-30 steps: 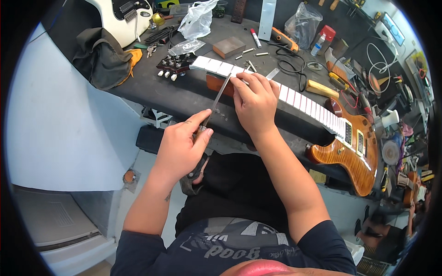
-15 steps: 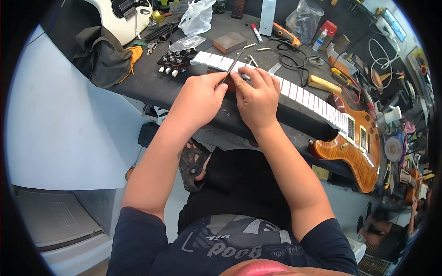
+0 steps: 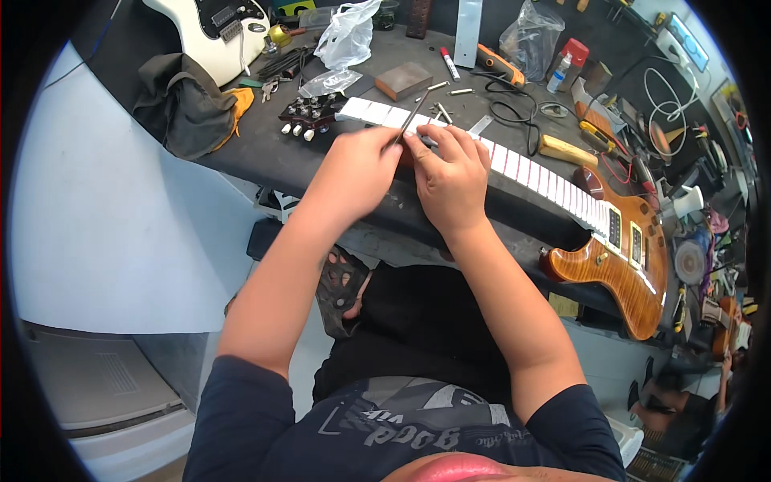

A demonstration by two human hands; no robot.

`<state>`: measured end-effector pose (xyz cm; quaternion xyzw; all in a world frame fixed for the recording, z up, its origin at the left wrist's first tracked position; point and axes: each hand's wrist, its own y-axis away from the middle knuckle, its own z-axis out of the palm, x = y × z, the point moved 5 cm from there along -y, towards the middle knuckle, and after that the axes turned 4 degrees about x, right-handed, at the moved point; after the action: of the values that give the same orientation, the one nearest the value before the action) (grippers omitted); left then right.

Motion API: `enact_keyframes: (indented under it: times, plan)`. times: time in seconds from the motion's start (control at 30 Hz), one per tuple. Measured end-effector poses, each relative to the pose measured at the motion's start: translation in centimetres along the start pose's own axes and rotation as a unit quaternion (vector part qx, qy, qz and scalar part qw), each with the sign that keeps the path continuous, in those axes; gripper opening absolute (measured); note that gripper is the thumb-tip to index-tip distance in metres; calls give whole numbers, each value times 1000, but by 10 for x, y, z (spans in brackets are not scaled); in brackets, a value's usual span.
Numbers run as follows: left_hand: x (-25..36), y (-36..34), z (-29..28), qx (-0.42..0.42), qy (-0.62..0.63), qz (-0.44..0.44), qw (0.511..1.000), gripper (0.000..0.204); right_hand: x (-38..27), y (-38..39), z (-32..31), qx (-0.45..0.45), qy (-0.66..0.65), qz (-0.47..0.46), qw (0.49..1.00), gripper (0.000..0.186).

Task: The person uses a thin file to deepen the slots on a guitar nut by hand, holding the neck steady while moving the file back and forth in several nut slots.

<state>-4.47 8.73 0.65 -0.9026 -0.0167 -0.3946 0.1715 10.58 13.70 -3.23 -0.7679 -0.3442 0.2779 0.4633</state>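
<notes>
The brown guitar point(image 3: 636, 293) lies along the front of your dark bench point(image 3: 257, 157). Your left hand point(image 3: 363, 170) holds a thin metal tool point(image 3: 416, 111) across its neck point(image 3: 546, 184). Your right hand point(image 3: 454, 178) bends over the neck, but I can't tell if it grips. A brown block point(image 3: 403, 80) and a white guitar point(image 3: 193, 28) lie farther back. Another person point(image 3: 683, 410) is far right.

We are looking down through head-worn fisheye, facing workbench point(image 3: 269, 157) toward twelve o'clock, shirt point(image 3: 405, 419) sitting very near at six.
</notes>
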Motion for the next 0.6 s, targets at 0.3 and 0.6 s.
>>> enact_keyframes:
  times: [0.3, 0.6]
  plan:
    - [-6, 131, -29, 35, -4, -44, 998, 40, 3, 2, 2, -7, 17, 12, 1000, 29]
    - [10, 97, -20, 37, -69, 23, 997, 38, 4, 4, 2, -6, 5, 14, 1000, 31]
